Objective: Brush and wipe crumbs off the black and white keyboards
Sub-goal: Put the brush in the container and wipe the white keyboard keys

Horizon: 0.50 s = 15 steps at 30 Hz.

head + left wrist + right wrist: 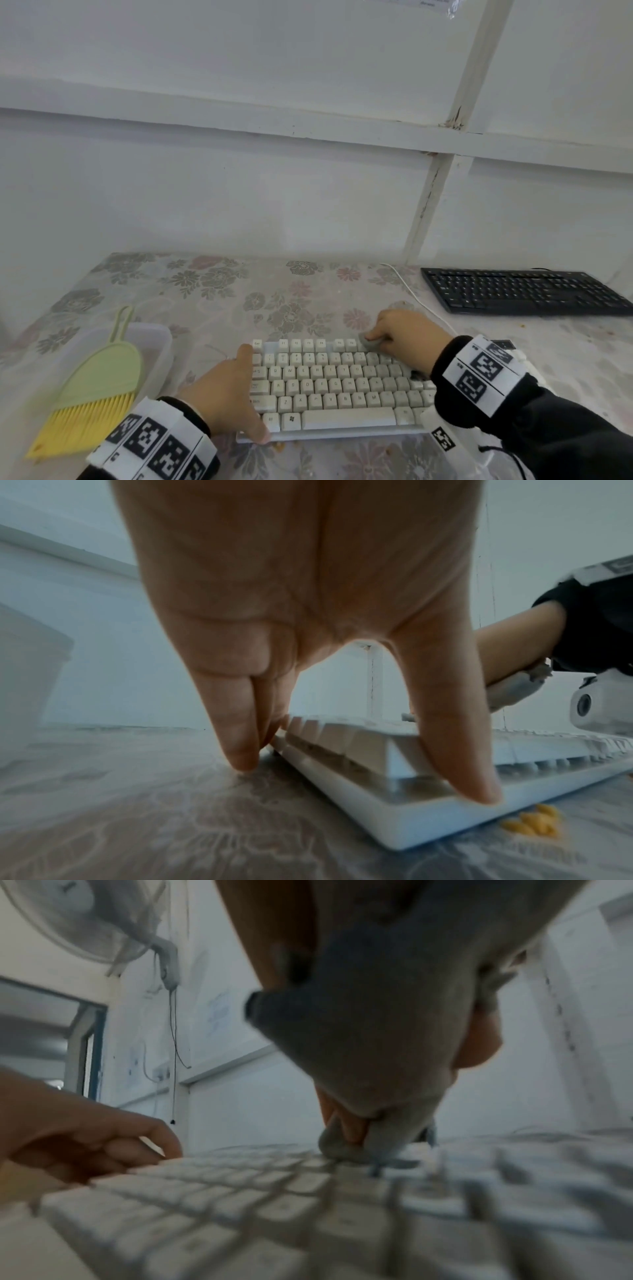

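The white keyboard lies on the flowered tablecloth near me. My left hand grips its left end, with the thumb on the front corner and the fingers down along the left side. My right hand holds a bunched grey cloth and presses it on the top key row towards the right. In the right wrist view the cloth covers most of the palm and meets the keys. The black keyboard lies at the back right, with no hand on it.
A green brush with yellow bristles lies in a clear plastic tray on the left. Orange crumbs sit on the cloth by the white keyboard's front left corner. A white cable runs back from that keyboard. The wall stands close behind the table.
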Available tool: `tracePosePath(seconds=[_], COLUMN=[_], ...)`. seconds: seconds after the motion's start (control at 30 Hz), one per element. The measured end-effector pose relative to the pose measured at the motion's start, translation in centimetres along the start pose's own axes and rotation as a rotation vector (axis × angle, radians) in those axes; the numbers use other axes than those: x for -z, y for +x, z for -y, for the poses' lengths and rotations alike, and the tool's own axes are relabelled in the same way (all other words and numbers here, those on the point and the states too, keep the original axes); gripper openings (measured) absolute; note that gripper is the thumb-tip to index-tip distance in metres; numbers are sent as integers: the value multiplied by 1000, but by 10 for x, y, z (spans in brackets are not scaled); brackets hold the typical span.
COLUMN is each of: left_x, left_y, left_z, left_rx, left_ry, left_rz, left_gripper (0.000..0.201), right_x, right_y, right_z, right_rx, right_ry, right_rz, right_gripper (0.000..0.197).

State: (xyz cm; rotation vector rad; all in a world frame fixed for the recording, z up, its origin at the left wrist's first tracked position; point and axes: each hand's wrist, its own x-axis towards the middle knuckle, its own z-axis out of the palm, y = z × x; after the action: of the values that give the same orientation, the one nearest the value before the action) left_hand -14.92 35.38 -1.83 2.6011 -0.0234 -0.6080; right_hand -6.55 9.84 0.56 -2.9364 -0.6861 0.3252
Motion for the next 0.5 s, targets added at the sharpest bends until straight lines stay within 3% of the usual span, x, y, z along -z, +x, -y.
tracePosePath(seconds=[0.2,0.33,0.4,0.47,0.5], left_x=[0,0,0,1,1], left_y=[-2,-2,-2,-2,-3], left_z=[-3,-3,-3,-4,-4], left_rx=[-9,2,5,6,6], left_ry=[23,28,31,36,38], left_rz=[6,13,14,14,15], left_gripper=[96,96,97,97,96], right_x=[4,17,18,14,11], right_y=[-9,4,11,16,17], right_z=[-13,2,15,28,37], right_rx=[-109,-229,-208,-87,-40], right_ry=[115,0,13,93,102], right_rz=[-9,40,40,63,68], right_gripper=[34,23,23,26,36])
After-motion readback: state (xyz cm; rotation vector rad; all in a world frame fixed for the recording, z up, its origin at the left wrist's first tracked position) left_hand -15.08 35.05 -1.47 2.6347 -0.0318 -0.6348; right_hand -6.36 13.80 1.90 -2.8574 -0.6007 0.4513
